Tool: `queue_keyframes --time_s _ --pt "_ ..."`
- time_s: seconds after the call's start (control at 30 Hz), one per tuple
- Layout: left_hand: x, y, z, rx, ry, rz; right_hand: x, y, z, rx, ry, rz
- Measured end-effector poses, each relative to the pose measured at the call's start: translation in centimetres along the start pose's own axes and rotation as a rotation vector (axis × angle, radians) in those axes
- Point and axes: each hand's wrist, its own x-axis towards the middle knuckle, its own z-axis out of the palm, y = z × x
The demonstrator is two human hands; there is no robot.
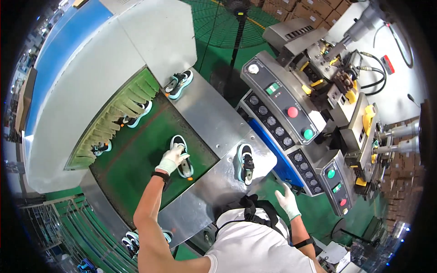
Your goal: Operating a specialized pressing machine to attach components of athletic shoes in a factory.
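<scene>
My left hand (172, 161), in a white glove, grips a black sneaker (185, 168) with a pale blue-and-white sole from its left side. That sneaker lies on the green conveyor belt (136, 157), its middle partly hidden under my fingers. My right hand (287, 201), also gloved, is held low at my right side with fingers apart and nothing in it. The thing nearest to it is a second sneaker (246, 164), lying on the metal ledge (218, 181) in front of me.
Another sneaker (180, 84) lies on the far metal ledge. Two more, including one sneaker (139, 114), sit at the green strip curtain (114, 116) of the machine. To the right stands a press machine (291, 109) with gauges and buttons; a floor fan (239, 27) is behind.
</scene>
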Motion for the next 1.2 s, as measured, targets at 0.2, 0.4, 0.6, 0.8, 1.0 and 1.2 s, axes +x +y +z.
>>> queue_keyframes --time_s 0.2,0.4,0.6,0.8,1.0,1.2 --pt "0.1 12.3 -1.0 -0.213 0.260 0.163 0.8 -15.7 -0.4 0.254 -0.306 -0.419" --pt "0.8 21.3 -4.2 -0.916 -0.032 -0.205 1.5 -18.7 1.4 0.259 -0.190 -0.622" --pt "1.3 27.5 -6.6 -0.789 -0.067 -0.245 0.4 -17.3 -3.1 0.301 -0.229 -0.471" --pt "3.0 33.7 -8.2 -0.389 0.195 0.125 1.7 -15.2 -10.4 0.436 -0.548 -0.584" --pt "3.7 46.1 -10.1 -0.076 0.346 0.520 3.4 -16.2 -15.6 0.687 -0.392 -0.415" --pt "9.3 54.4 -14.3 -0.208 0.443 0.836 6.3 -11.7 -20.4 1.376 -0.478 -0.439"
